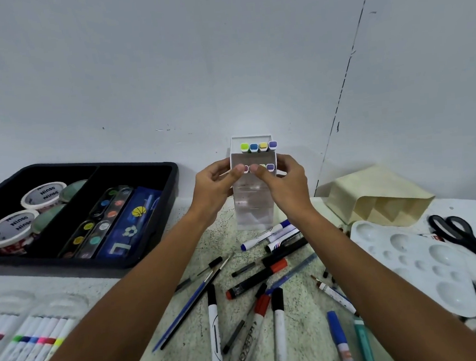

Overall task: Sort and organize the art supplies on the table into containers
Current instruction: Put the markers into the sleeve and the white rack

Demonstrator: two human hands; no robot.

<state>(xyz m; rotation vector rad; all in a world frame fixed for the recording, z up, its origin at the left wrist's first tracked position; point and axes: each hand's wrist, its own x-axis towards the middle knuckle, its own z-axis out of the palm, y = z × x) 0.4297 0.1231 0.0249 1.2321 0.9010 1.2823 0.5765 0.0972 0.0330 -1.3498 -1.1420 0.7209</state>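
Marker case (254,204): clear, hard plastic box with a white flip lid, standing upright on the bench (193,352) against the wall. Gripped from both sides near its top: left hand (217,186) on its left edge, right hand (284,181) on its right edge, thumbs pressed on the front face. Square marker caps (258,146) in green, blue, yellow and purple show in a row just above the fingers; a second row sits behind the thumbs.

Loose markers and pens (256,278): round-barrelled, white or black bodies with black, red and blue caps, scattered between and below the forearms, together with thin paintbrushes.

Black tray (171,174): matte, two compartments, left of the left hand. Holds round tape rolls (26,217) with white printed tops, glossy paint strips with coloured dots, and a blue printed pouch.

Packed pens (30,347): white barrels with coloured tips under clear plastic, beneath the left forearm's outer side.

Paint palette (414,260): white moulded plastic with round wells, right of the right forearm. Black-handled scissors (457,234) lie beyond it; a cream folded holder (374,195) stands right of the right hand.

Bench surface: pale, speckled.
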